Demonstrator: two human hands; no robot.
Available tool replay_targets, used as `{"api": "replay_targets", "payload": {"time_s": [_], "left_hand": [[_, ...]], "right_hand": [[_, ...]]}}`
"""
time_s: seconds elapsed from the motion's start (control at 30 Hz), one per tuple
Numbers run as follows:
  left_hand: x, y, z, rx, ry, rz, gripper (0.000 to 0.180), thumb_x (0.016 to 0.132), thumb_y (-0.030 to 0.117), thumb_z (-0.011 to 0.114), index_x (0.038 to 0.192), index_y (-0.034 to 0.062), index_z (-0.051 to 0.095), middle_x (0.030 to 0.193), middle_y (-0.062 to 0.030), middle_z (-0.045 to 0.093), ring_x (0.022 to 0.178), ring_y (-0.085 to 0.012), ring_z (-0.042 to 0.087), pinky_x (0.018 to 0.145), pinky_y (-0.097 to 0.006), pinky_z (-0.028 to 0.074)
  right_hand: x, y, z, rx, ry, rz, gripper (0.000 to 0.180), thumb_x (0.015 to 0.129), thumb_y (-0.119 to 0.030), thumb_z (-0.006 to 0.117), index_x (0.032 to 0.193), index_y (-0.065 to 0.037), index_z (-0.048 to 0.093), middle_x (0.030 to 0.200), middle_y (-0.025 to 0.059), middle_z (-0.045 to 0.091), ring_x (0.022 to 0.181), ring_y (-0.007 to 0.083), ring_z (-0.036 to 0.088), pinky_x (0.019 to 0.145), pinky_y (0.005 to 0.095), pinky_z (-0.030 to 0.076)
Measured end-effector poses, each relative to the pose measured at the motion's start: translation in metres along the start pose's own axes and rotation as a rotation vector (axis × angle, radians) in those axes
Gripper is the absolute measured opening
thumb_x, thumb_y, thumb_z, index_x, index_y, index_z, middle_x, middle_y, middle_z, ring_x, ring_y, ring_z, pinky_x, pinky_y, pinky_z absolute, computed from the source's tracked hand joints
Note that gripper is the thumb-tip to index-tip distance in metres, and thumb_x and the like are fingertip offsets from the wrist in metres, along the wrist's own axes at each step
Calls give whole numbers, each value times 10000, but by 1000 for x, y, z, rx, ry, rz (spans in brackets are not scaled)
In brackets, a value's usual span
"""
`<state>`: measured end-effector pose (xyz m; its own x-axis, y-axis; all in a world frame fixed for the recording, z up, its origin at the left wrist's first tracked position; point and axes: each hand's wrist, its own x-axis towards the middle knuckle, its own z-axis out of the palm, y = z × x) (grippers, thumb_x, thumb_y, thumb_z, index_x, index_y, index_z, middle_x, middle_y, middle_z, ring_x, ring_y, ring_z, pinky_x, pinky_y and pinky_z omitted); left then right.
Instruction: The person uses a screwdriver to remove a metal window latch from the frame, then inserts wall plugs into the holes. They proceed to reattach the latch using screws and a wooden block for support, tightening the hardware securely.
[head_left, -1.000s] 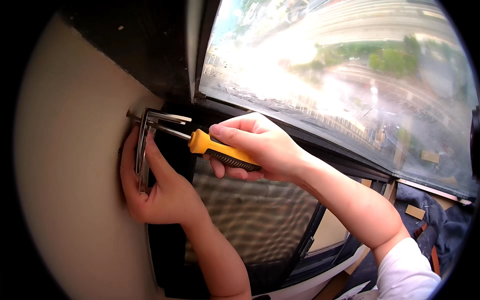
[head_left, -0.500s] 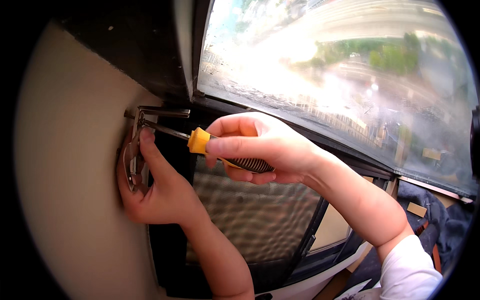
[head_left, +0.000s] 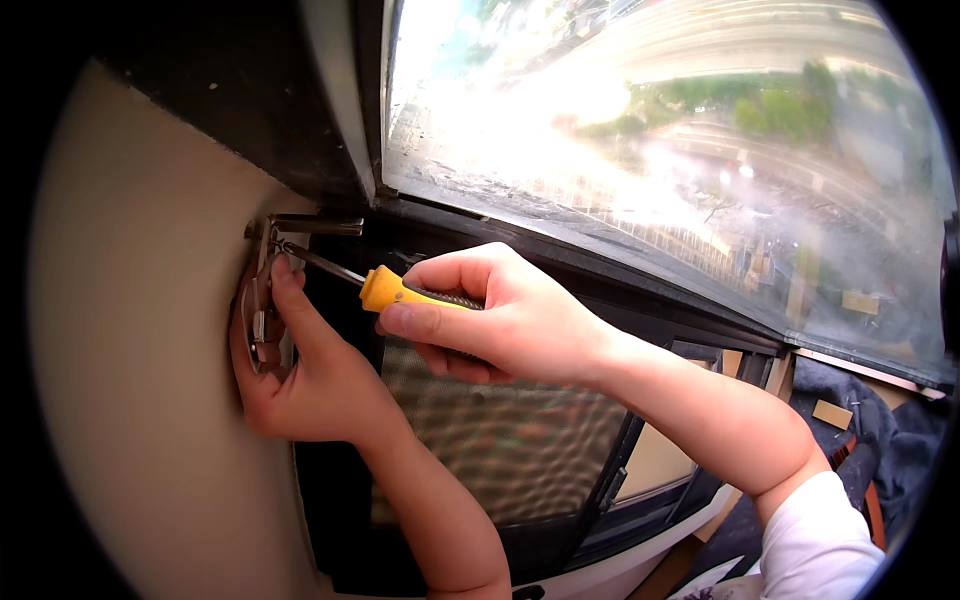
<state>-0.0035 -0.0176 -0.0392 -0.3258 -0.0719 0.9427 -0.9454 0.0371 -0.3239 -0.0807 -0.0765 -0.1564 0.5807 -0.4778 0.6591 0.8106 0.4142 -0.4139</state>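
Observation:
My right hand [head_left: 510, 325] is closed round the yellow and black handle of a screwdriver [head_left: 380, 289]. The metal shaft slants up and left, its tip at a small spot on a shiny metal bracket [head_left: 316, 227]; whether it sits in a screw head is too small to tell. Against the pale wall, my left hand [head_left: 312, 385] grips that bracket, fingers behind it and thumb close by the screwdriver's tip. One arm of the bracket sticks out to the right above my thumb. Its lower part lies partly hidden within my left hand.
A dark-framed window [head_left: 640, 150] slopes across the upper right, bright light coming through. Under my arms is a mesh screen [head_left: 500, 440] in a black frame. Dark blue cloth [head_left: 840, 385] and a small tan block [head_left: 832, 414] lie at the right.
My right hand and the screwdriver have shifted slightly left and down, and my grip on the handle has turned. My left hand still holds the bracket at the wall. The view has moved slightly.

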Motion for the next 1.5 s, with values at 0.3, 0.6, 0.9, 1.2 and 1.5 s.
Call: {"api": "replay_targets", "payload": {"time_s": [0.3,0.6,0.9,1.2,1.5], "left_hand": [[-1,0,1,7,-28,76,153,908,16,761,1037,-66,754,969,-120,784,851,-173,749,787,-282,607],[3,-7,1,-15,-110,152,167,942,-1,715,1086,-81,741,1048,-137,777,900,-176,746,825,-287,601],[3,-11,-2,-132,-111,-21,178,944,8,720,1101,-74,736,1053,-135,778,893,-159,745,773,-250,586],[2,-8,3,-177,-77,-47,176,948,8,715,1095,-88,728,1061,-155,771,897,-175,748,791,-251,588],[-2,-10,-1,-144,-79,-73,186,950,16,717,1104,-89,724,1065,-158,770,903,-176,748,797,-255,586]], "right_hand": [[18,35,-4,-847,492,-899,284,825,-161,800,1013,6,668,881,135,647,691,349,659,588,393,529],[32,28,-24,-740,343,-902,270,859,-195,796,1042,-23,697,895,119,662,697,347,655,619,391,525],[25,-3,-31,-105,-157,-85,301,971,-282,719,1052,7,698,669,-9,568,593,70,528,505,242,402],[20,29,-8,-757,522,-985,266,850,-83,823,1068,30,722,844,58,686,680,110,616,596,260,496],[6,17,-5,36,130,-290,308,839,-157,836,1037,19,679,950,59,697,644,79,615,520,243,474]]}}
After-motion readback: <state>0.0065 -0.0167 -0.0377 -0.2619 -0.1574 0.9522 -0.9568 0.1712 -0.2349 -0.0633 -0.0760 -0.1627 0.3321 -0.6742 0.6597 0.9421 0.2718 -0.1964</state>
